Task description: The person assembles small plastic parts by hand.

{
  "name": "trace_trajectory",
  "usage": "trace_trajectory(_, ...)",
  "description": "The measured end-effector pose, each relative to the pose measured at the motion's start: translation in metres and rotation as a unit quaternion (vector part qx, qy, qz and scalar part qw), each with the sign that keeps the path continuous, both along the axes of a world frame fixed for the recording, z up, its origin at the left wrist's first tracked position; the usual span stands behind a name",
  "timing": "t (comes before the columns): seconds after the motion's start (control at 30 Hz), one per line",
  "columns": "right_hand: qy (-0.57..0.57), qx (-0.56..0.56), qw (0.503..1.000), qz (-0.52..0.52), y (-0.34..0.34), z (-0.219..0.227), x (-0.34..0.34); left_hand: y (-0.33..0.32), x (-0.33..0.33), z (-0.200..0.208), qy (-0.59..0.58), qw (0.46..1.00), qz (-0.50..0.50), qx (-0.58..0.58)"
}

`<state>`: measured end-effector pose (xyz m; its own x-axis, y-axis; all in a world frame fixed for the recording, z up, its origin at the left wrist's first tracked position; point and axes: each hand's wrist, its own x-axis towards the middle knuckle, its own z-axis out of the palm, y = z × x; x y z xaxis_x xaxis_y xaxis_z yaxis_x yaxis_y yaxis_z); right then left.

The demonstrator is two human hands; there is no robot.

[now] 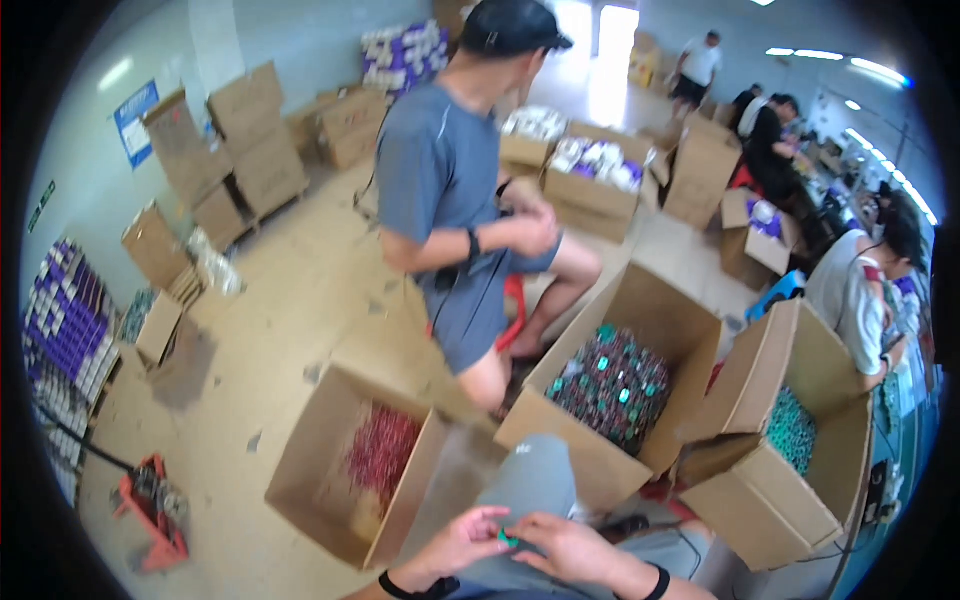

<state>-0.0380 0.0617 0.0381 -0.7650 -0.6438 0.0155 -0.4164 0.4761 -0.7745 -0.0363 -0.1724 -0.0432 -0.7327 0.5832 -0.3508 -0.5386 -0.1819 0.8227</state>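
Over my lap, my left hand (463,542) and my right hand (568,550) meet at the fingertips. Between them is a small green piece (508,538), pinched from both sides; its exact kind is too small to make out. In front of my knee (530,475) stands an open cardboard box (570,455) heaped with small dark and green pieces (612,385). To the left, another open carton (325,465) contains thin red pieces (384,450). On the right, a tall carton (765,490) holds many small green pieces (791,432).
A person in grey (440,170) sits just beyond the boxes. Other people work along a bench (905,400) at the right. An orange pallet jack (150,515) stands at lower left, near stacked purple and white goods (75,310). More cartons (250,130) line the far wall.
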Motion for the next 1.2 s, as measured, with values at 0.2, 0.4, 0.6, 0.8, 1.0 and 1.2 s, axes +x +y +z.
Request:
trace_trajectory(0.2,0.079,0.061,0.992,-0.072,0.035,0.031,0.021,0.049,-0.016,0.001,0.09,0.989,-0.115,0.034)
trace_trajectory(0.4,0.076,-0.027,0.987,-0.139,0.116,0.103,0.042,0.091,-0.031,0.055,0.155,0.975,-0.153,-0.042)
trace_trajectory(0.6,0.12,-0.098,0.929,-0.335,0.242,0.225,0.076,0.129,-0.067,-0.036,0.465,0.755,-0.179,-0.427)
trace_trajectory(0.8,0.128,-0.067,0.87,-0.471,0.39,0.246,-0.008,0.168,-0.098,-0.097,0.44,0.664,-0.169,-0.581)
trace_trajectory(1.0,0.075,0.175,0.803,-0.565,0.53,0.1,-0.098,0.199,-0.147,-0.108,0.421,0.663,-0.175,-0.593)
trace_trajectory(1.2,-0.009,0.294,0.791,-0.537,0.576,-0.101,-0.122,0.211,-0.16,-0.11,0.388,0.653,-0.182,-0.624)
